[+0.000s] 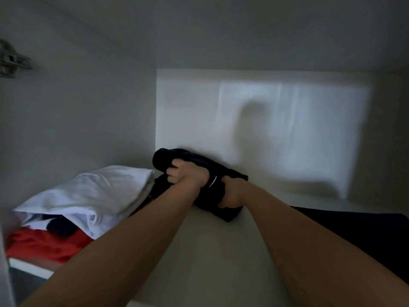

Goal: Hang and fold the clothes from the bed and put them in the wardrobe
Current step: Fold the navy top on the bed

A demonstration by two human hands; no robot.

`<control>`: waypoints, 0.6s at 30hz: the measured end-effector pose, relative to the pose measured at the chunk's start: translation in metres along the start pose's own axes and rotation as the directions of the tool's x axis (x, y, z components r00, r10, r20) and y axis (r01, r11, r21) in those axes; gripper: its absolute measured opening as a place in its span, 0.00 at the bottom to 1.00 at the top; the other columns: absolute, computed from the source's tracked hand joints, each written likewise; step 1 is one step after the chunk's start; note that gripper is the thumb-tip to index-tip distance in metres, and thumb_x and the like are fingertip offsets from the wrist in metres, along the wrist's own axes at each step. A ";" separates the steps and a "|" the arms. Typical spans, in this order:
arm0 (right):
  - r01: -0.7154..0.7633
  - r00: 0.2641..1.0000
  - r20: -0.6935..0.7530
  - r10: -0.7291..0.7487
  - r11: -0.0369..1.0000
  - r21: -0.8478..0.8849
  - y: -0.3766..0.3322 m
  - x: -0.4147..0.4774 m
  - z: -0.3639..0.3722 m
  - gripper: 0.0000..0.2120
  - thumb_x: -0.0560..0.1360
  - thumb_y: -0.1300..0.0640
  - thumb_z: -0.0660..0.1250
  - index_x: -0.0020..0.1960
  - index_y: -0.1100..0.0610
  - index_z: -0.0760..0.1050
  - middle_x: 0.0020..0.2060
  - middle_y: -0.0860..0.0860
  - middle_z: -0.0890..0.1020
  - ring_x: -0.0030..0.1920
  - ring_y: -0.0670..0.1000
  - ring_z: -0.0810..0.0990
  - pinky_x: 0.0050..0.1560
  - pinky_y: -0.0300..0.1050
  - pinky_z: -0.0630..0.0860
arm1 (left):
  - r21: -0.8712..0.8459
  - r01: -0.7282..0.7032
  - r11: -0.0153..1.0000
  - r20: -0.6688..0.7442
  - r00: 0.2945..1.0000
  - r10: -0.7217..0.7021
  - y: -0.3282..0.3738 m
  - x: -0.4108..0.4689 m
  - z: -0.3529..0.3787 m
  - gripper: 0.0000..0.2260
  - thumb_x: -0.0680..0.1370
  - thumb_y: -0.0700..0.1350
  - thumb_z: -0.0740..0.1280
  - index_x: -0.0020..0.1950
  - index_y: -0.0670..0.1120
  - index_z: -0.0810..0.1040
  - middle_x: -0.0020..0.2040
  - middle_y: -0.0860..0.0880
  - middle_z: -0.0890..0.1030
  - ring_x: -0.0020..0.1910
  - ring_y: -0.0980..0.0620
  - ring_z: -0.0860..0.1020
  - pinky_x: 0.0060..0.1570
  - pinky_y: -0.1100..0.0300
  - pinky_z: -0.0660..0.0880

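Head view looks into a white wardrobe compartment, where a black folded fabric garment (212, 196) with a thin white stripe lies on the pale wardrobe shelf (210, 251), its far end touching or almost touching the white back panel (287, 129). Both hands are on this garment. The left hand (188, 173) grips its rolled far-left end, with the fingers (174, 171) curled into the cloth. The right hand (232, 193) holds its nearer right part, thumb and fingers wrapped round the edge; the fingertips are hidden in the fabric. Both bare forearms reach in from the near edge of the shelf. Just left of the black garment sits a stack of folded clothes: a white folded cotton piece (99, 191) on top, a dark navy piece (59, 224) showing beneath it, and a crumpled red fabric piece (44, 244) at the bottom. To the right of the garment and nearer the camera, a flat dark navy cloth (365, 240) lies on the shelf. Far up and left of the garment, a blurred metal hinge (11, 58) is fixed to the side wall. Behind the garment, a soft shadow (250, 129) falls on the lit back panel.
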State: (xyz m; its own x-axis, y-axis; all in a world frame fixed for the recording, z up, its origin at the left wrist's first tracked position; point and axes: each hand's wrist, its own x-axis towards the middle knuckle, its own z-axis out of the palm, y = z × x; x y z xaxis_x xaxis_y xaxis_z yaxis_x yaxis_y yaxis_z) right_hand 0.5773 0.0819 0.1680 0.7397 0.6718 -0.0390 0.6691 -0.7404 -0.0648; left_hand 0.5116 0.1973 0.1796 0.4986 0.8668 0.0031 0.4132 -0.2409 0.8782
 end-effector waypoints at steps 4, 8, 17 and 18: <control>-0.012 0.991 -0.135 0.001 0.997 -0.080 -0.007 0.008 -0.005 0.62 0.62 0.36 0.80 0.81 0.43 0.40 0.80 0.53 0.52 0.76 0.65 0.61 0.69 0.66 0.68 | 0.823 -0.466 0.325 0.137 0.718 0.683 -0.013 0.025 0.002 0.43 0.73 0.47 0.70 0.81 0.50 0.48 0.81 0.40 0.44 0.79 0.33 0.42 0.77 0.37 0.46; -0.001 1.000 -0.029 -0.006 0.975 -0.224 -0.018 0.016 0.008 0.57 0.66 0.46 0.81 0.81 0.45 0.45 0.73 0.58 0.64 0.68 0.64 0.71 0.61 0.62 0.77 | 0.861 -0.508 0.013 0.444 0.764 0.469 -0.031 0.053 0.000 0.44 0.78 0.49 0.67 0.83 0.51 0.39 0.82 0.40 0.45 0.80 0.34 0.40 0.76 0.35 0.37; 0.072 0.972 -0.213 -0.101 0.987 -0.141 -0.044 0.041 0.023 0.40 0.74 0.61 0.71 0.78 0.52 0.51 0.65 0.61 0.70 0.60 0.63 0.75 0.51 0.54 0.76 | 0.881 -0.444 0.163 0.304 0.795 0.526 -0.057 0.079 0.010 0.35 0.76 0.45 0.71 0.78 0.42 0.56 0.70 0.38 0.64 0.66 0.33 0.71 0.62 0.41 0.71; 0.093 0.966 -0.227 -0.120 0.987 -0.129 -0.045 0.044 0.024 0.38 0.74 0.62 0.71 0.76 0.53 0.53 0.63 0.60 0.72 0.58 0.63 0.76 0.49 0.54 0.75 | 0.891 -0.419 0.176 0.278 0.809 0.518 -0.058 0.083 0.009 0.33 0.77 0.45 0.69 0.77 0.42 0.57 0.69 0.38 0.65 0.65 0.33 0.71 0.62 0.40 0.71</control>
State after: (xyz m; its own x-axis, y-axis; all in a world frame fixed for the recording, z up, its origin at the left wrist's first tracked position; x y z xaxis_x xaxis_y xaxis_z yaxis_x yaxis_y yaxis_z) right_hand 0.5782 0.1459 0.1456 0.6508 0.7334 0.1967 0.7383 -0.6716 0.0613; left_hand 0.5363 0.2793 0.1244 0.8293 0.4547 0.3249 0.5426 -0.7944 -0.2730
